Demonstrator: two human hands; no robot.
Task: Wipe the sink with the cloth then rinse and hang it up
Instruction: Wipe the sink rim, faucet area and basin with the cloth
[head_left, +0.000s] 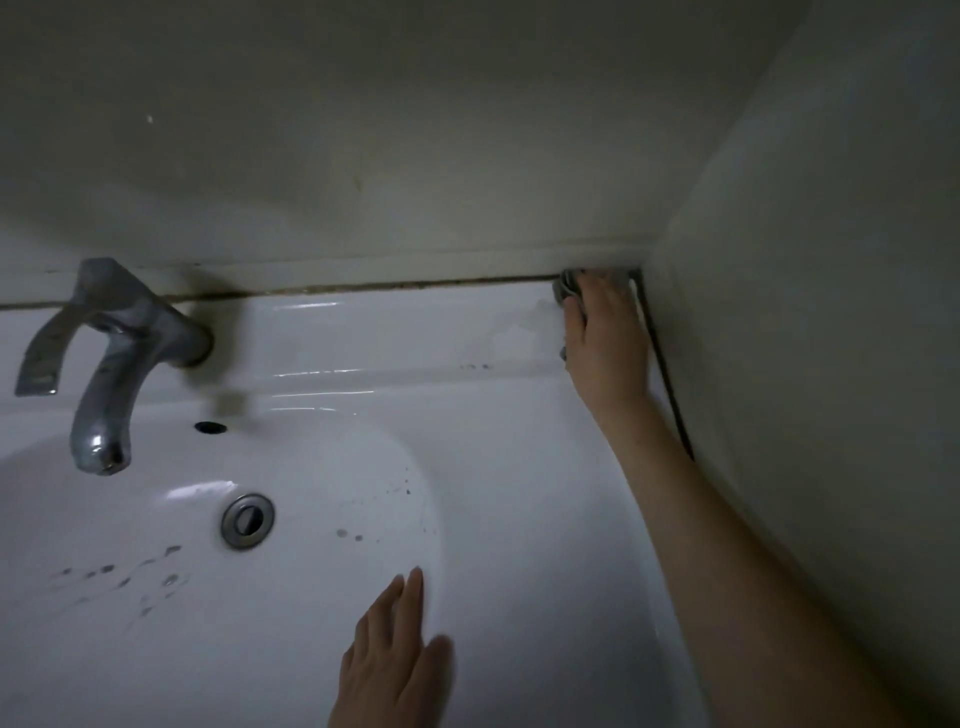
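The right hand (605, 338) is pressing a crumpled grey cloth (563, 286) into the back corner of the glossy white ceramic sink (519, 467), at about two o'clock from the round metal drain (248, 520), against the pale side wall (831, 312). Its fingers are lying together, seemingly flat over the cloth, though their tips are blurred. The left hand (395, 665) is resting at five o'clock on the basin's slope, fingers straight and close together. A dull chrome tap (119, 353) is standing at ten o'clock.
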